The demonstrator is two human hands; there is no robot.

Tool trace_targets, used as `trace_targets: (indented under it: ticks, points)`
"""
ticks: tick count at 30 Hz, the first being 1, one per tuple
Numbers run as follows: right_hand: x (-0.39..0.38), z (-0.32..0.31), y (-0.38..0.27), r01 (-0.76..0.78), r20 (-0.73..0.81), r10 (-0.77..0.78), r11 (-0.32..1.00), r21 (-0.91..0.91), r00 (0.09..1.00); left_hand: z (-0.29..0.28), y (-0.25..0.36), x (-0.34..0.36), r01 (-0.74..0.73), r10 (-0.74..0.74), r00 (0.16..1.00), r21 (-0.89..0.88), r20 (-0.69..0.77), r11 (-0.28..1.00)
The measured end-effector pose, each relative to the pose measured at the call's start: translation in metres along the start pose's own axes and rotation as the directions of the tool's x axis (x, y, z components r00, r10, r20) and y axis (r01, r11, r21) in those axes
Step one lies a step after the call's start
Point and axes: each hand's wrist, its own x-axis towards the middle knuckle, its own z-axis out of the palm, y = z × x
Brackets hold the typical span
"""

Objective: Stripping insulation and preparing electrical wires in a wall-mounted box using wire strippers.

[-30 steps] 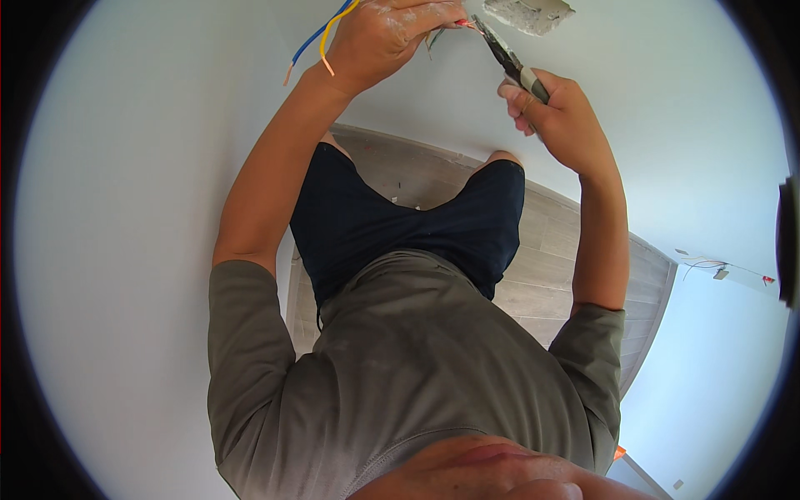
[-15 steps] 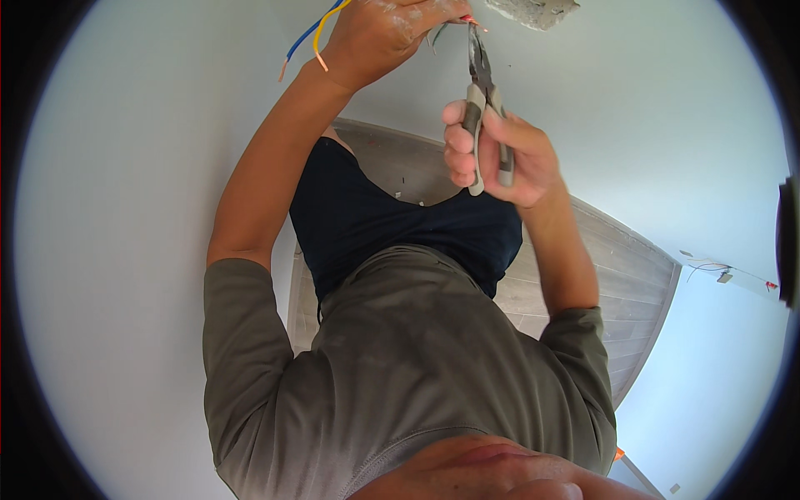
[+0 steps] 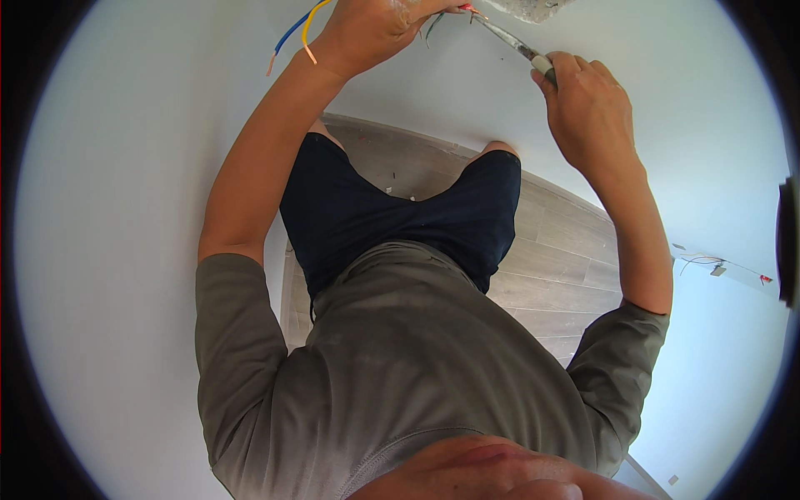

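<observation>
Up at the top, my left hand (image 3: 379, 29) has its fingers closed round a red wire (image 3: 467, 8) with bare copper at its end. A dark green wire (image 3: 433, 23) hangs beside those fingers. A blue wire (image 3: 289, 33) and a yellow wire (image 3: 308, 29) dangle left of that hand, with bare copper tips. My right hand (image 3: 587, 108) grips long-nose pliers (image 3: 517, 46), their tip at the red wire's bare end; whether the jaws touch it I cannot tell clearly.
A plastered wall (image 3: 700, 142) with a rough patch (image 3: 529, 7) faces me; another wall (image 3: 117, 250) is on my left. Below is a wood-look floor (image 3: 542, 275) under my legs (image 3: 392, 225). At right, wires and small boxes (image 3: 717, 271) show on the wall.
My right hand swung inward with the pliers upright, then back out to the right, now back of hand up and pliers slanted. My left hand and wires shifted slightly up and left.
</observation>
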Motion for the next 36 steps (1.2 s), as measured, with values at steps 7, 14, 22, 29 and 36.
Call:
trace_targets:
  ticks: [7, 14, 22, 29, 36]
  points:
    - [0.004, -0.012, -0.003, 0.024, 0.018, -0.023, 0.997, -0.076, 1.0, 0.001, 0.0, -0.001, -0.004, 0.004, 1.0, -0.013, -0.024, 1.0]
    - [0.012, -0.022, -0.005, -0.035, 0.205, 0.039, 0.999, -0.026, 0.978, 0.002, -0.002, -0.001, -0.017, 0.016, 0.999, -0.015, -0.037, 1.0]
    - [-0.01, 0.004, -0.03, -0.731, 0.507, -0.537, -0.584, 0.354, 0.675, 0.003, -0.003, -0.009, -0.022, 0.022, 0.999, 0.001, -0.023, 1.0]
    - [-0.028, 0.033, -0.027, -0.615, 0.335, -0.516, -0.688, 0.386, 0.788, 0.002, -0.006, -0.02, -0.006, 0.006, 1.0, -0.015, -0.015, 1.0]
    - [-0.009, -0.007, -0.008, 0.04, -0.161, -0.039, 0.999, 0.002, 0.986, 0.003, -0.005, -0.015, -0.002, 0.0, 0.999, -0.053, -0.049, 0.999]
